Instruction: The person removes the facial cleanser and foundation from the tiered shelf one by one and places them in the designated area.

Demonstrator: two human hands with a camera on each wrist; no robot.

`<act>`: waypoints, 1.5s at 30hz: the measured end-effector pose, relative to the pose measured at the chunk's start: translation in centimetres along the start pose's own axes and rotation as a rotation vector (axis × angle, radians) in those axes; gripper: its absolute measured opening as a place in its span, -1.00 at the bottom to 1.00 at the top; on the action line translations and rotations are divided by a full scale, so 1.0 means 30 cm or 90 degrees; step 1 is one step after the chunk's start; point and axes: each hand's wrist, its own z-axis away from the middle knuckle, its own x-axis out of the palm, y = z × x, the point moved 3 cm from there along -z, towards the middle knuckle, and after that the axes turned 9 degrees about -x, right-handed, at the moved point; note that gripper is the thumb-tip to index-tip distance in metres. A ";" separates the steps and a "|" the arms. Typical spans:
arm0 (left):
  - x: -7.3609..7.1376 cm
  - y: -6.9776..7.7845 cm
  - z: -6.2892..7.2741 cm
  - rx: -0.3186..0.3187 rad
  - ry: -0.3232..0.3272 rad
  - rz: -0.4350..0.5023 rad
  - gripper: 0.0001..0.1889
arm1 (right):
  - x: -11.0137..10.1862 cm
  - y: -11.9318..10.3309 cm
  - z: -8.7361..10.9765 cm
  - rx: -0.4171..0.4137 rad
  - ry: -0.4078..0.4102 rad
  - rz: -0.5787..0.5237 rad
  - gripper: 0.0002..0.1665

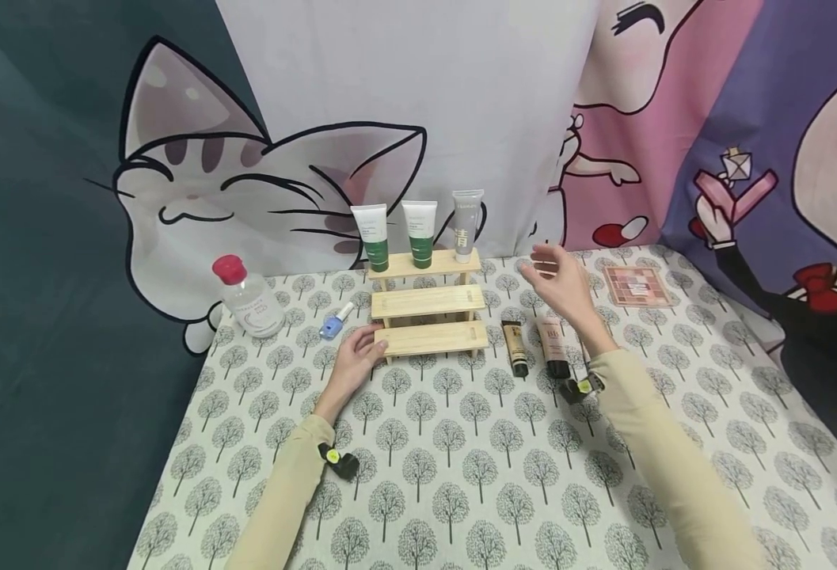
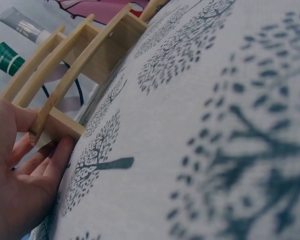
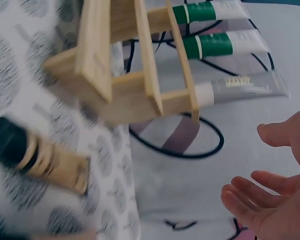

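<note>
A three-step wooden display rack (image 1: 428, 301) stands at the back of the table. My left hand (image 1: 356, 360) holds the left end of its lowest step, thumb on the board and fingers beneath, as the left wrist view shows. Two white-and-green tubes (image 1: 372, 237) and a grey tube (image 1: 466, 226) stand on their caps along the top step. Off to the rack's right, my right hand (image 1: 564, 285) is raised with fingers loosely spread and nothing in it. In the right wrist view the grey tube (image 3: 250, 86) is the tube closest to that hand.
Right of the rack lie a small gold tube (image 1: 515, 347) with a black cap and a pinkish BB tube (image 1: 553, 346). Farther right is an eyeshadow palette (image 1: 637, 286). Left of it are a blue nail polish bottle (image 1: 336, 323) and a clear bottle (image 1: 253, 307) with a red cap.
</note>
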 end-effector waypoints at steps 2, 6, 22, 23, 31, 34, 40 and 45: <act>0.000 0.004 0.000 -0.001 -0.001 -0.001 -0.48 | 0.025 -0.025 -0.031 -0.008 -0.002 -0.017 -0.28; -0.001 0.006 0.000 -0.001 0.003 -0.005 -0.48 | 0.077 -0.076 -0.088 -0.024 -0.006 -0.041 -0.27; 0.002 0.001 0.008 -0.006 -0.004 0.014 -0.49 | 0.257 -0.135 -0.193 -0.019 0.058 -0.173 -0.40; 0.002 0.000 0.007 -0.005 -0.002 0.013 -0.49 | 0.265 -0.128 -0.196 -0.019 0.068 -0.173 -0.41; 0.004 -0.003 0.006 -0.001 -0.001 0.004 -0.48 | 0.278 -0.108 -0.212 -0.034 0.104 -0.171 -0.50; 0.002 -0.004 0.007 -0.001 -0.001 0.005 -0.48 | 0.272 -0.106 -0.213 -0.041 0.102 -0.165 -0.51; 0.002 -0.004 0.007 -0.001 -0.001 0.000 -0.48 | 0.246 -0.090 -0.218 -0.042 0.098 -0.166 -0.49; 0.004 -0.001 0.005 0.002 0.001 0.008 -0.48 | 0.209 -0.077 -0.217 -0.038 0.099 -0.143 -0.47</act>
